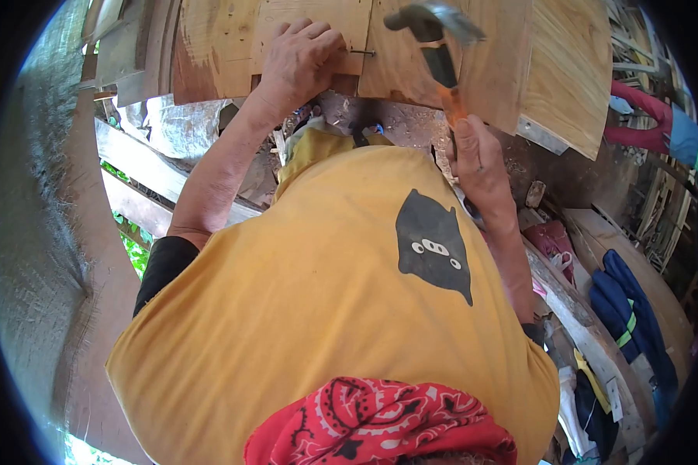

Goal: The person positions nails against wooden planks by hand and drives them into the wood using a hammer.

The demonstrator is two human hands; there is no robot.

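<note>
My right hand (479, 164) is wrapped round the handle of a claw hammer (434, 48), its metal head raised over the wooden boards and slightly blurred. At the top centre, my left hand (301, 66) has its fingers bent over the edge of a light wooden board (271, 27). A dark nail (362, 53) lies sideways just right of my left fingertips, its head pointing right. Whether those fingers grip the nail's other end is hidden.
Stacked planks (139, 46) stand at upper left. Pale beams (143, 167) run below my left forearm. Dark blue clothing (632, 310) and wood pieces lie at right, with red and blue cloth (651, 128) above. Wood scraps lie on the ground under the board edge.
</note>
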